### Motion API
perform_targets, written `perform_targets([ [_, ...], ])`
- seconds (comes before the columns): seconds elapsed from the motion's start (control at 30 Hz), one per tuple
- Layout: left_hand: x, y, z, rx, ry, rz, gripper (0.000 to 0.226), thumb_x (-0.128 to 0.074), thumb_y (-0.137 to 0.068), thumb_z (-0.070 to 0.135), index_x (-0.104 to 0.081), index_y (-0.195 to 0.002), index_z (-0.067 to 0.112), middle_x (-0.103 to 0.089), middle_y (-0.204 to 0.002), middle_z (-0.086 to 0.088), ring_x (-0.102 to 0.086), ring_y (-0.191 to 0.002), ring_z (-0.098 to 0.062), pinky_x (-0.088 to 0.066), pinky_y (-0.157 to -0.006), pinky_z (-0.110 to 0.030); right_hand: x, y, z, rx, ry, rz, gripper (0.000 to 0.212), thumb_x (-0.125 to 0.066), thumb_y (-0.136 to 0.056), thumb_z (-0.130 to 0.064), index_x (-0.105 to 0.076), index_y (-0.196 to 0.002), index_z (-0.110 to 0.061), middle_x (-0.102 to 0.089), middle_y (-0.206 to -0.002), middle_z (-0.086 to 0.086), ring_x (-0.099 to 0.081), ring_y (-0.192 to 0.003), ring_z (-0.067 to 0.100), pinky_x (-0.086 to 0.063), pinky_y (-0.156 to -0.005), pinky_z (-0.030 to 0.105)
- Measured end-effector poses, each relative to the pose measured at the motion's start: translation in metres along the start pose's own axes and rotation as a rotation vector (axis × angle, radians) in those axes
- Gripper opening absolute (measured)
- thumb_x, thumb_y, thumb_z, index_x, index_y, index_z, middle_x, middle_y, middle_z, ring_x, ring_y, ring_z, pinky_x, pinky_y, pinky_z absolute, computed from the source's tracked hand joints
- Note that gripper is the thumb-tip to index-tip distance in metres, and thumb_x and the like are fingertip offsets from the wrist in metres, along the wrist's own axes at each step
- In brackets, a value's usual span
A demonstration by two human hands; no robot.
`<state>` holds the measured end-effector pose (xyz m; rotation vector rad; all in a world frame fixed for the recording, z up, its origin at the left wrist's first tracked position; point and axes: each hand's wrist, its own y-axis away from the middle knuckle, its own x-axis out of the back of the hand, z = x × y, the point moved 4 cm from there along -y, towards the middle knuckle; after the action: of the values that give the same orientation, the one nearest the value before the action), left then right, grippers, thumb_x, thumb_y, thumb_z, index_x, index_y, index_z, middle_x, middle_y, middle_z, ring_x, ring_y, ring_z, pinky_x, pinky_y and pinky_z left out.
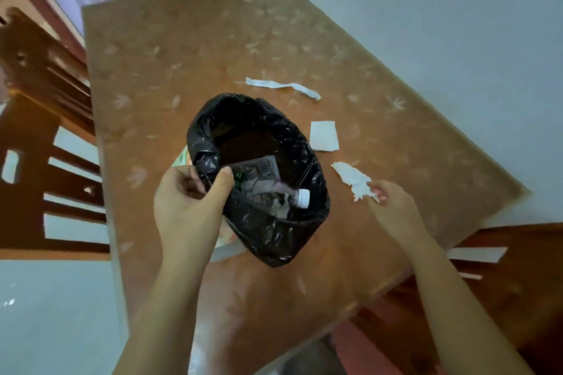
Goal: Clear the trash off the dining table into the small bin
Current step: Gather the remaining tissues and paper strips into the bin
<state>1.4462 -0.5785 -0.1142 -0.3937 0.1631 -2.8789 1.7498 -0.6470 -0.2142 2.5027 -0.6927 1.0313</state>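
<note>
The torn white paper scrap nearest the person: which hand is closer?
Right hand; its fingertips touch the torn white paper scrap. Left hand grips the bin's black liner.

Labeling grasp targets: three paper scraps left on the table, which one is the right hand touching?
The torn, crumpled scrap nearest the person; the right hand has fingertips on its lower end. The square piece and the long strip lie farther away, untouched.

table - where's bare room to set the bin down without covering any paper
Free: the far half of the table, beyond the long paper strip. Crowded: right of the bin, where the square paper and torn paper lie.
</note>
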Motion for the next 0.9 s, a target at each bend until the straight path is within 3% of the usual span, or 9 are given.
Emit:
perform_targets([
  [0.07, -0.013, -0.005, 0.002, 0.012, -0.023, 0.025, 0.033, -0.070, -0.074, 0.030, -0.052, -0.079, 0.003, -0.050, -0.066, -0.003, -0.046, -0.057, -0.010, -0.039, -0.051, -0.017, -0.002, -0.023, 0.017, -0.027, -0.027, -0.028, 0.028, -0.058, -0.081, -0.021, -0.058, -0.108, -0.014, -0.060, -0.112, 0.010, -0.056, -0.096, 0.024, -0.041, -0.078, 0.033],
  [0.17, -0.028, -0.013, 0.002, 0.052, -0.013, 0.036, 0.028, -0.070, -0.076, 0.027, -0.051, -0.076, 0.007, -0.048, -0.067, -0.003, -0.046, -0.059, -0.010, -0.040, -0.051, -0.016, -0.009, -0.052, 0.038, -0.008, 0.007, -0.044, 0.030, -0.059, -0.079, -0.019, -0.058, -0.109, -0.013, -0.060, -0.108, 0.010, -0.054, -0.093, 0.023, -0.036, -0.074, 0.030],
  [0.27, -0.037, -0.016, -0.001, 0.085, -0.017, 0.060, 0.025, -0.070, -0.073, 0.029, -0.050, -0.071, 0.015, -0.048, -0.067, -0.003, -0.048, -0.062, -0.013, -0.044, -0.056, -0.021, -0.018, -0.072, 0.052, 0.007, 0.033, -0.079, 0.024, -0.059, -0.078, -0.017, -0.061, -0.102, -0.013, -0.057, -0.098, 0.007, -0.051, -0.089, 0.022, -0.034, -0.070, 0.031],
  [0.47, -0.041, -0.022, -0.003, 0.167, -0.028, 0.110, 0.031, -0.070, -0.066, 0.037, -0.053, -0.072, 0.012, -0.053, -0.077, -0.015, -0.053, -0.070, -0.024, -0.050, -0.069, -0.037, -0.037, -0.091, 0.075, -0.065, 0.096, -0.191, 0.036, -0.062, -0.078, -0.017, -0.057, -0.113, -0.013, -0.053, -0.110, 0.013, -0.052, -0.097, 0.028, -0.038, -0.074, 0.032],
  [0.73, -0.038, -0.015, -0.001, 0.205, 0.003, 0.113, 0.036, -0.069, -0.061, 0.041, -0.051, -0.070, 0.011, -0.055, -0.080, -0.023, -0.053, -0.073, -0.027, -0.052, -0.077, -0.047, -0.052, -0.082, 0.084, -0.101, 0.044, -0.168, 0.016, -0.060, -0.081, -0.005, -0.063, -0.097, -0.005, -0.055, -0.095, 0.014, -0.055, -0.079, 0.027, -0.042, -0.071, 0.030],
  [0.9, -0.029, -0.006, -0.002, 0.195, 0.026, 0.079, 0.026, -0.069, -0.064, 0.033, -0.048, -0.065, 0.017, -0.047, -0.071, -0.012, -0.047, -0.069, -0.023, -0.046, -0.068, -0.039, -0.050, -0.061, 0.086, -0.165, -0.057, -0.174, 0.009, -0.056, -0.080, -0.002, -0.060, -0.075, -0.008, -0.063, -0.082, 0.020, -0.059, -0.077, 0.032, -0.043, -0.067, 0.032],
])
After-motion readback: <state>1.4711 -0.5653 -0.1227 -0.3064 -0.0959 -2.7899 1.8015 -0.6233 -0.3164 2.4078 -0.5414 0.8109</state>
